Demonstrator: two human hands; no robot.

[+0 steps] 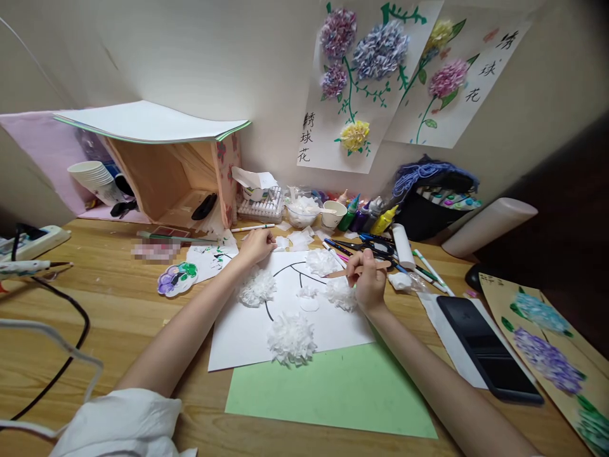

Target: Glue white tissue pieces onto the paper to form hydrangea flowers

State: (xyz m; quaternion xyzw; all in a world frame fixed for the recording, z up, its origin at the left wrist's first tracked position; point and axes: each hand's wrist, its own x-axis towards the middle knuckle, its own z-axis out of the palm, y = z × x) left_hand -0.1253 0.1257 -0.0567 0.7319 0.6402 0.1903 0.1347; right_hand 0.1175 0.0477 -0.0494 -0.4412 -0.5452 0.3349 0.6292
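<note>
A white sheet with black curved lines lies on the wooden table, partly over a green sheet. White ruffled paper flowers sit on it at the left, top, right and bottom, and a small white tuft is near the middle. My right hand pinches a thin wooden stick, its tip pointing left over the sheet between the top and right flowers. At the sheet's upper left edge rests my left hand, fingers curled; whether it holds anything is hidden.
Paint bottles, a paper cup, a bowl of white paper, pens and scissors line the back. A palette lies left. At right are a phone and a flower picture. Cables cross the left side.
</note>
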